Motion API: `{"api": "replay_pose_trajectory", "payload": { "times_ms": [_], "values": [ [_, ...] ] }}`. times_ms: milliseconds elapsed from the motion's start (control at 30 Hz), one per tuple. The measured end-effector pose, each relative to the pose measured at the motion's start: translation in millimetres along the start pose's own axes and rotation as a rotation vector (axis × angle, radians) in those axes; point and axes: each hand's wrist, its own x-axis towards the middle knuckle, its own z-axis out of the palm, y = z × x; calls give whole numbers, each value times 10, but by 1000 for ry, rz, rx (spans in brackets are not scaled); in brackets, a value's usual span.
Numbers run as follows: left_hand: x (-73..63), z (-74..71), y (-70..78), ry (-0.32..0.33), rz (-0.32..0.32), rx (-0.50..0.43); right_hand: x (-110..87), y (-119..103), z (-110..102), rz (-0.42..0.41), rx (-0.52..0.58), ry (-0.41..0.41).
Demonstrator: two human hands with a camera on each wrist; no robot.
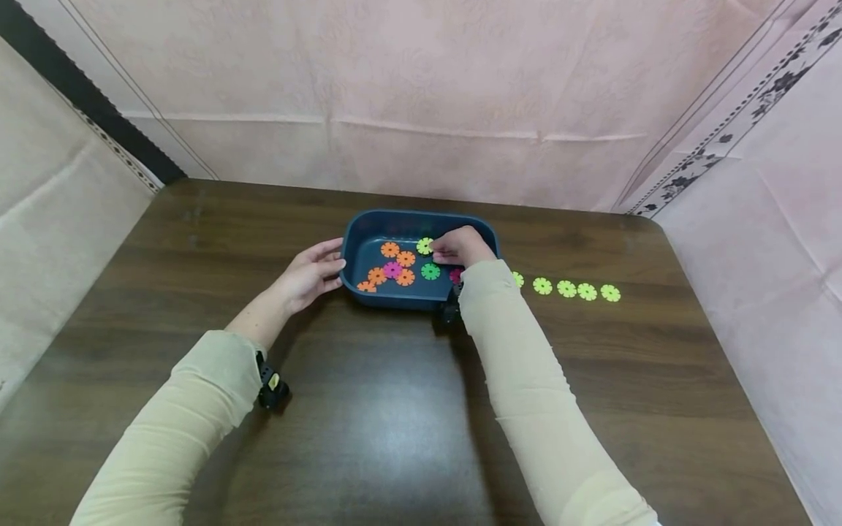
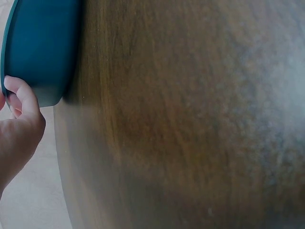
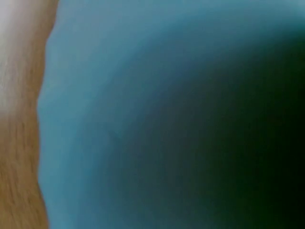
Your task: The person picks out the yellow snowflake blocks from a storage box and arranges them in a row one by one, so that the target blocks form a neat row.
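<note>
A dark blue tray (image 1: 421, 301) stands on the wooden table, holding flower-shaped pieces. My left hand (image 1: 309, 276) grips the tray's left end; in the left wrist view its bent fingers (image 2: 24, 93) meet the tray rim. Inside the tray, my right hand (image 1: 460, 247) pinches a yellow-green flower piece (image 1: 424, 246) by its edge. Near that hand lie a green flower piece (image 1: 430, 272) and a magenta one (image 1: 455, 275). Orange flower pieces (image 1: 406, 258) surround another magenta piece (image 1: 392, 269) to the left. The right wrist view is blurred and mostly filled by the tray wall (image 3: 86, 95).
Right of the tray, several yellow-green flower pieces (image 1: 567, 288) lie in a row on the table (image 1: 395, 409), the nearest partly hidden by the right sleeve. Pale cloth (image 1: 421, 88) hangs behind the table and along both sides.
</note>
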Motion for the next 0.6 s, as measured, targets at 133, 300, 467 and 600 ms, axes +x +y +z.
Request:
{"api": "replay_pose_trajectory", "payload": {
  "times_ms": [133,300,467,600],
  "values": [
    [-1,10,-5,-3,5,5,-7,-1,-33,-13,48,-12],
    [-1,10,-10,-4,10,-7,-38,-23,-45,-20,51,-21],
    [-2,6,-10,-5,15,-8,-62,-53,-41,-16,62,-42],
    [-11,7,-1,-9,17,-2,-120,-79,-44,-38,67,-62]
  ]
}}
